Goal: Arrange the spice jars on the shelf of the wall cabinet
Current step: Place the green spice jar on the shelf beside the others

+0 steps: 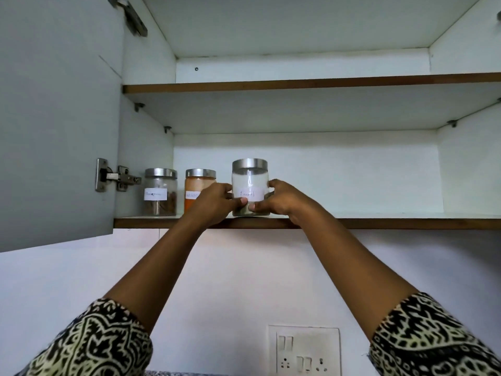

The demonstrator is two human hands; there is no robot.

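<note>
A clear glass jar with a steel lid, a white paper label and pale contents stands at the front edge of the lower cabinet shelf. My left hand grips its left side and my right hand grips its right side, thumbs across the front near its base. To its left stands a jar of orange powder, partly hidden by my left hand. Further left stands a jar of brown sticks, near the cabinet's left wall.
The open cabinet door hangs at the left on a steel hinge. The upper shelf holds nothing that I can see. The lower shelf stretches bare to the right of the jars. A wall socket plate sits below.
</note>
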